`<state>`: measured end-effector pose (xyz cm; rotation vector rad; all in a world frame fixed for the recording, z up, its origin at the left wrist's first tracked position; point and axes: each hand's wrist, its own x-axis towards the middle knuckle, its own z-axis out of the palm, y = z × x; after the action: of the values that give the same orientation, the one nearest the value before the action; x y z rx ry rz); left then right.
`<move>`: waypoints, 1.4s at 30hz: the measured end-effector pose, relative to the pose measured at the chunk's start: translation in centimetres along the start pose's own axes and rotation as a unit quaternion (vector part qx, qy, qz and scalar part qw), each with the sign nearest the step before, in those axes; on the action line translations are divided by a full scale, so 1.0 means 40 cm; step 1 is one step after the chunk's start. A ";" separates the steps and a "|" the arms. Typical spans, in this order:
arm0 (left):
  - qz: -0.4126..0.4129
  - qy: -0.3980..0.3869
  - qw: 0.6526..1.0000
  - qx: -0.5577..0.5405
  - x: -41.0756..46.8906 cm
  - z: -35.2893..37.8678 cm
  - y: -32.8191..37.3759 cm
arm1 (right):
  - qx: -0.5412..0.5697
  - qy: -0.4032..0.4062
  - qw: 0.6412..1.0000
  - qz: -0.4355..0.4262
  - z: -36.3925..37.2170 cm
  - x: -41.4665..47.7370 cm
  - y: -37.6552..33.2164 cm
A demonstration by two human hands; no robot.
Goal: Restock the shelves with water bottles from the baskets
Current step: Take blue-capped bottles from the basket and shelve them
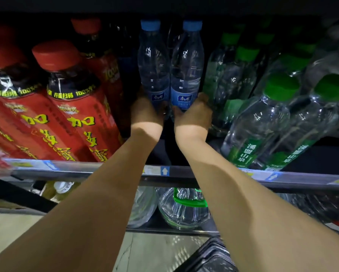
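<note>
Two clear water bottles with blue caps and blue labels stand upright side by side deep on the dark shelf (184,174). My left hand (146,112) grips the lower part of the left bottle (153,63). My right hand (194,112) grips the lower part of the right bottle (187,63). Both forearms reach over the shelf's front rail. My fingertips are hidden behind the bottles.
Red-capped drink bottles (66,99) fill the shelf to the left. Green-capped water bottles (263,122) crowd the right. On the lower shelf lie large clear jugs (182,209). A dark basket (210,258) sits at the bottom, on a pale floor.
</note>
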<state>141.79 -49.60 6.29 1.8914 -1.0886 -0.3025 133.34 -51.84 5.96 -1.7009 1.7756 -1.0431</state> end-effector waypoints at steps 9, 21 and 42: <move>-0.004 0.010 0.999 0.041 0.026 0.018 -0.007 | 0.031 0.010 0.999 0.004 0.026 0.051 -0.005; 0.026 -0.012 0.986 0.164 -0.129 -0.064 0.060 | -0.028 -0.154 0.988 -0.020 -0.092 -0.075 0.009; 0.026 -0.300 0.837 0.458 -0.978 -0.151 0.164 | -0.381 -0.358 0.845 -0.107 -0.727 -0.617 0.431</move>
<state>118.91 -16.66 6.68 2.6871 -1.9510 -0.3972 103.24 -22.79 5.88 -2.3460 1.5544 0.3511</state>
